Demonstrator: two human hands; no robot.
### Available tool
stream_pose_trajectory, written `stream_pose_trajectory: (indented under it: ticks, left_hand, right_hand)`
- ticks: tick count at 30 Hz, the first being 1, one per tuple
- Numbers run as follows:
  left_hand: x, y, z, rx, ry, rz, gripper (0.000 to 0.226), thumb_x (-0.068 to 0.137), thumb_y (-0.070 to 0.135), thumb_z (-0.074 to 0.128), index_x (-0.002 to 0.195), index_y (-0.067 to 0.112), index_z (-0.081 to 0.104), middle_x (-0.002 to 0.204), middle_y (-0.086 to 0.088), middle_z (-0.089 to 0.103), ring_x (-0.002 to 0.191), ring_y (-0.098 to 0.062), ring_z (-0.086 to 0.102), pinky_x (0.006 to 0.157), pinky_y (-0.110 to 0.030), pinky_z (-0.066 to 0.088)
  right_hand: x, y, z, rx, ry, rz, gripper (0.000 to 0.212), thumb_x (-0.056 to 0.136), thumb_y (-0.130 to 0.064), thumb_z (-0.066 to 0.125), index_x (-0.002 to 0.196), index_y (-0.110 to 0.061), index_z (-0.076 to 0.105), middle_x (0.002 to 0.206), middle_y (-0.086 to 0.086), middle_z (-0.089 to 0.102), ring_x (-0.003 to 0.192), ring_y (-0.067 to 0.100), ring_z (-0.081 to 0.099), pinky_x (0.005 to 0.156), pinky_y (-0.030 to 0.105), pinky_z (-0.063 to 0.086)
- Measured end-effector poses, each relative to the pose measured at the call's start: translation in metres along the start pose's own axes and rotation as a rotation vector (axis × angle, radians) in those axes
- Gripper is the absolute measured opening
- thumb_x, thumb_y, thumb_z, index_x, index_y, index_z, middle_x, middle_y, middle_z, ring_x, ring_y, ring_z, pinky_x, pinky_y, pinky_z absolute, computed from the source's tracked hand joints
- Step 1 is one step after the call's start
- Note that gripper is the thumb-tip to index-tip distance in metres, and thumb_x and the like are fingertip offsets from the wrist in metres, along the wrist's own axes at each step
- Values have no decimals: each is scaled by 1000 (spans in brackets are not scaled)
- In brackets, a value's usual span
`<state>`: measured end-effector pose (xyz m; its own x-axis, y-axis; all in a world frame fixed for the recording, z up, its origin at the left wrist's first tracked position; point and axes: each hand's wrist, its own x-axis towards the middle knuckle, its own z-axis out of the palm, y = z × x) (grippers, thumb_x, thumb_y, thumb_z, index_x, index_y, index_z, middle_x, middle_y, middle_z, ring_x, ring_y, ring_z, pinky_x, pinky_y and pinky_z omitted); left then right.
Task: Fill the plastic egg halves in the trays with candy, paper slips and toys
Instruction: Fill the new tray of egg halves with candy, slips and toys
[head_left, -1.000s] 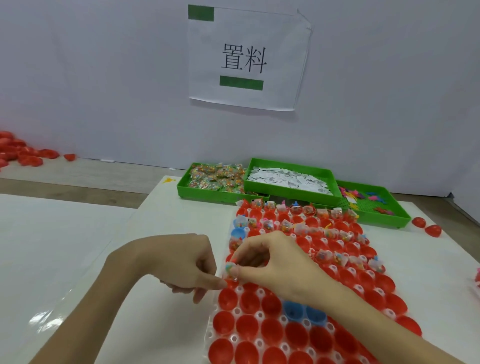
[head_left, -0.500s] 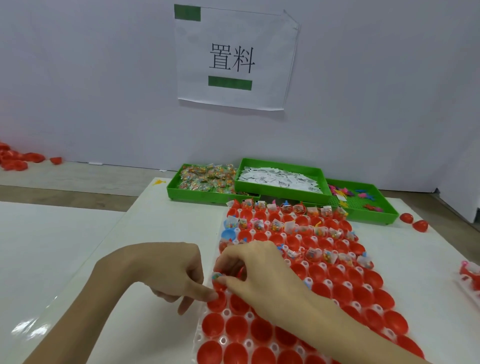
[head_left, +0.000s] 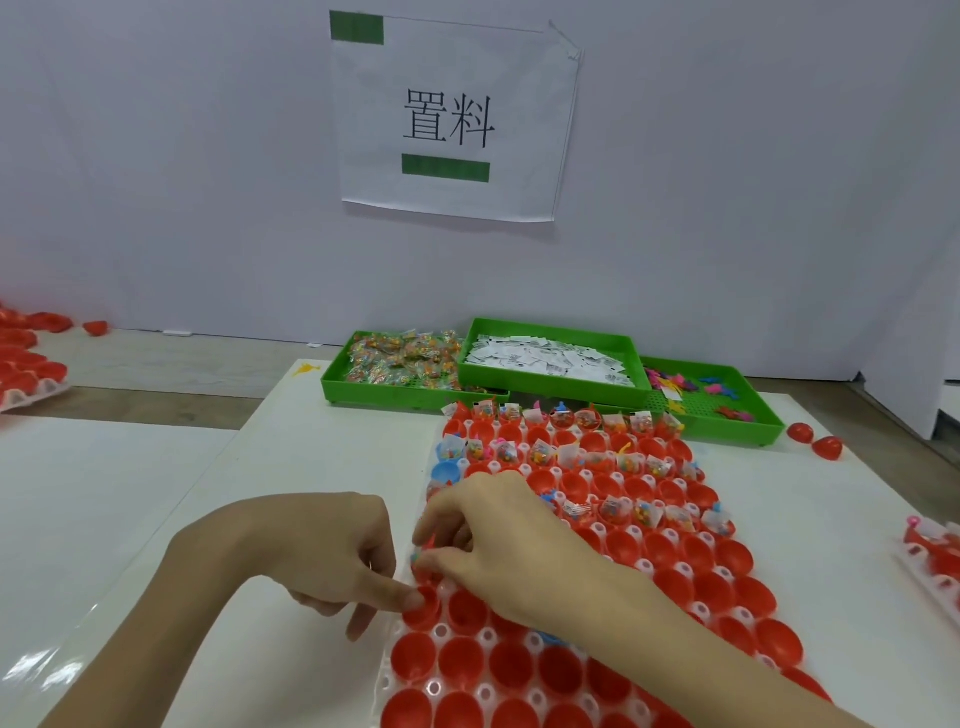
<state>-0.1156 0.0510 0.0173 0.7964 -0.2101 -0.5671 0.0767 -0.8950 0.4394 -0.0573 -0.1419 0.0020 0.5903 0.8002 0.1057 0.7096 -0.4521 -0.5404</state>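
A white tray of red egg halves lies in front of me; its far rows hold candy, slips and toys, its near rows are bare. My right hand pinches a small candy packet just above a half in the left column. My left hand sits beside the tray's left edge with its fingers curled under, and one fingertip touches the rim of a red half. Behind stand three green trays: candy, paper slips, toys.
Two loose red halves lie at the right. Another filled tray pokes in at the right edge, and a tray of red halves sits far left. A paper sign hangs on the white wall.
Both hands have moved toward me along the tray's left column. The right hand keeps its pinch on the candy packet, now over a nearer row.
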Motion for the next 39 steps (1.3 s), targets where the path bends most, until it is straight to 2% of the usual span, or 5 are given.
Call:
stream_pose_trajectory:
  ticks: [7, 14, 23, 33, 39]
  left_hand:
    - [-2, 2, 0, 16, 14, 1, 50, 94, 63, 59, 63, 26, 71, 45, 6, 51, 41, -12, 43, 50, -15, 40]
    - [-3, 0, -2, -12, 28, 41, 47, 93, 64, 62, 67, 26, 71, 44, 8, 51, 40, -11, 42, 51, -14, 39]
    - [-9, -7, -10, -97, 97, 80, 56, 89, 75, 57, 71, 25, 74, 46, 6, 50, 41, -14, 39, 52, -17, 39]
    - [61, -14, -11, -188, 1110, 14, 17, 100, 38, 62, 90, 26, 69, 71, 9, 67, 61, -5, 59, 60, -26, 45]
    - [117, -32, -72, 219, 1164, -88, 29, 106, 26, 56, 124, 7, 69, 126, -15, 63, 122, -35, 51, 103, -44, 42]
  right_hand:
    - [13, -3, -2, -54, -76, 67, 19, 85, -18, 80, 83, -21, 62, 81, -6, 60, 76, 9, 58, 64, 22, 51]
    - [13, 8, -20, 113, -182, 11, 20, 82, -31, 86, 93, -16, 79, 84, -3, 77, 74, 2, 71, 73, 21, 60]
    - [-25, 52, -67, 365, 95, 102, 15, 99, -31, 66, 97, -24, 79, 84, -3, 77, 70, 3, 69, 65, 18, 55]
    - [-53, 105, -85, 791, 486, 300, 24, 101, -17, 59, 94, -11, 81, 83, 11, 75, 72, 18, 64, 68, 28, 54]
    - [-54, 112, -88, 857, 544, 336, 23, 102, -8, 56, 109, -14, 77, 85, 11, 76, 77, 19, 68, 67, 25, 55]
